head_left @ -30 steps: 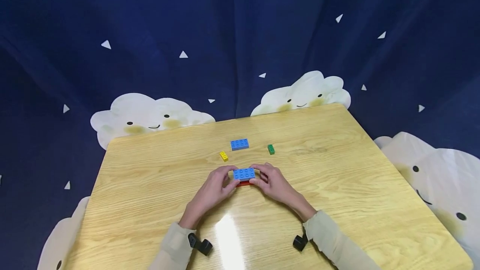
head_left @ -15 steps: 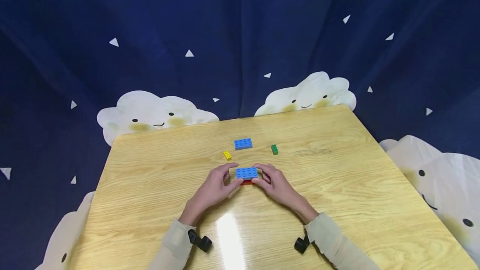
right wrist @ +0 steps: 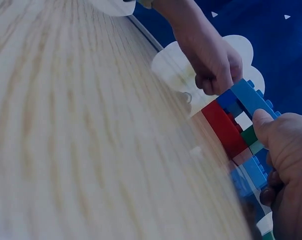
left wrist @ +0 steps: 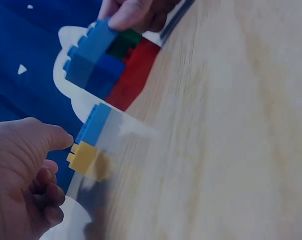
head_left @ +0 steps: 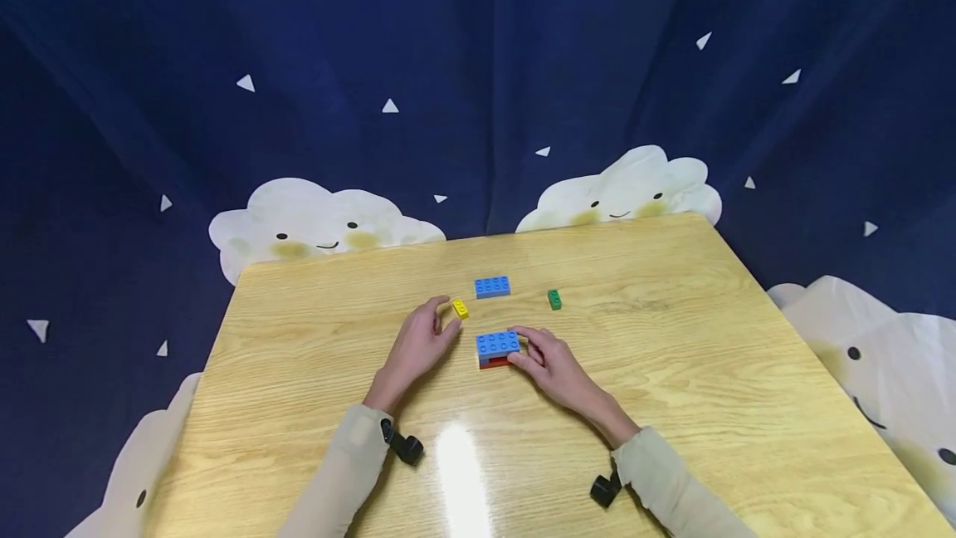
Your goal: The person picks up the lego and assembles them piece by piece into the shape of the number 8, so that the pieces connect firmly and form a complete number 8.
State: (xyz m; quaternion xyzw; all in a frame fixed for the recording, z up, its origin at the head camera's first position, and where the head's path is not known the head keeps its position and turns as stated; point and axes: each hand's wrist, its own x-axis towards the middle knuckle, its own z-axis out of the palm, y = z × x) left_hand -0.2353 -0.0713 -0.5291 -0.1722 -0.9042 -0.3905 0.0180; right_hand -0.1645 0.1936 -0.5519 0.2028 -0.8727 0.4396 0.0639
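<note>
My right hand (head_left: 551, 364) pinches the right end of a light blue brick (head_left: 497, 344) that tops a small stack. Below it, the left wrist view shows a dark blue brick (left wrist: 105, 75) and a green brick (left wrist: 124, 44), with a gap between them, on a red brick (left wrist: 133, 75). My left hand (head_left: 420, 340) is beside a small yellow brick (head_left: 460, 309), thumb and forefinger spread around its left side. In the left wrist view the thumb tip appears close to the yellow brick; contact cannot be told.
Another blue brick (head_left: 492, 286) lies behind the stack, and a small green brick (head_left: 554, 299) to the right of it. All stand on a wooden table (head_left: 635, 405). A dark blue curtain (head_left: 373, 40) with clouds hangs behind the table's far edge.
My left hand has let go of the stack's left end and moved up and left to the yellow brick. The right hand keeps its hold. The whole head view has shifted slightly.
</note>
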